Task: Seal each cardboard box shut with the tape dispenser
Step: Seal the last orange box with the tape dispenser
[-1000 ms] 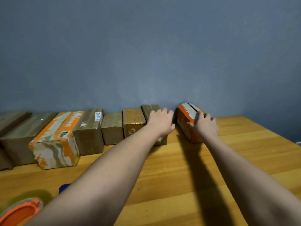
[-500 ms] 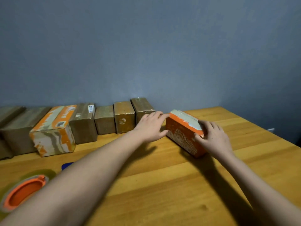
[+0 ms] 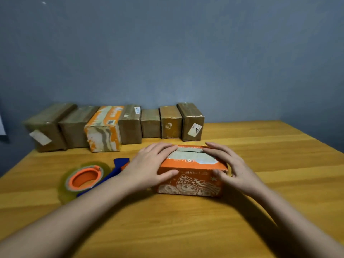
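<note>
Table (image 3: 260,211) of wood fills the lower frame; seven boxes (image 3: 115,125) line its far edge. Centre, left hand (image 3: 149,164) and right hand (image 3: 236,168) grip the orange box (image 3: 189,179) ends. Tape dispenser (image 3: 87,177) lies lower left.

The orange box (image 3: 191,175) was at the right end of the row by the wall 1 s ago; now it sits well in front of the row, near the table's middle, w/ its long printed side facing the person. The left hand (image 3: 149,168) left the brown box (image 3: 192,121) & now holds the orange box's left end. The right hand (image 3: 234,170) went from its near end to its right end.
</note>
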